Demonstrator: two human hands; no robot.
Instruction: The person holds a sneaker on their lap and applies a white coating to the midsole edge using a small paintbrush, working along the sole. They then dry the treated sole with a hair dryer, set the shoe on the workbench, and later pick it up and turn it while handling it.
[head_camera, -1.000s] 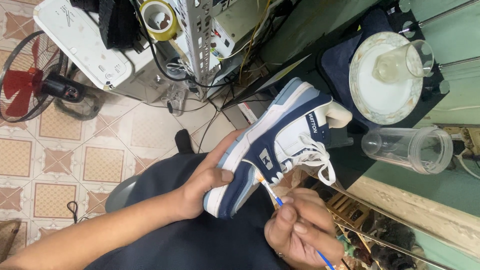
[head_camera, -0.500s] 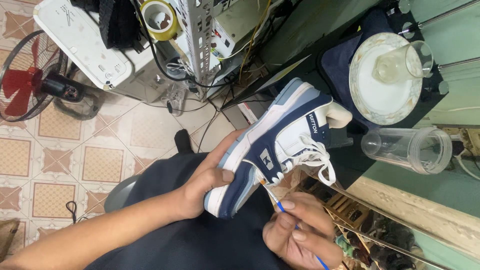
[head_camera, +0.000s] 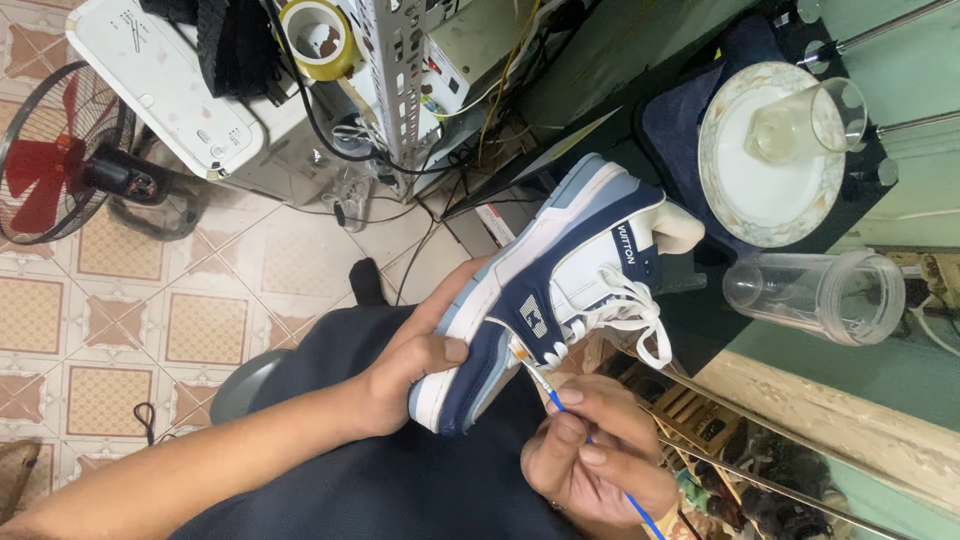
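Sneaker (head_camera: 560, 290) in blue and white, gripped at the toe by left hand (head_camera: 410, 375), right hand (head_camera: 590, 455) fingers pinching a thin brush (head_camera: 560, 405), brush tip on its side, handle end cut off

A small dark-blue label (head_camera: 623, 243) with white lettering sits upright on the side of the sneaker (head_camera: 560, 290), near the heel. Lower on the same side is a square navy patch (head_camera: 533, 316) with a white mark. No screens or signs show.

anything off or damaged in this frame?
Nothing looks damaged. The clear jar lies on its side by the plate. The left hand holds the sneaker; the right hand puts a thin brush to its side.
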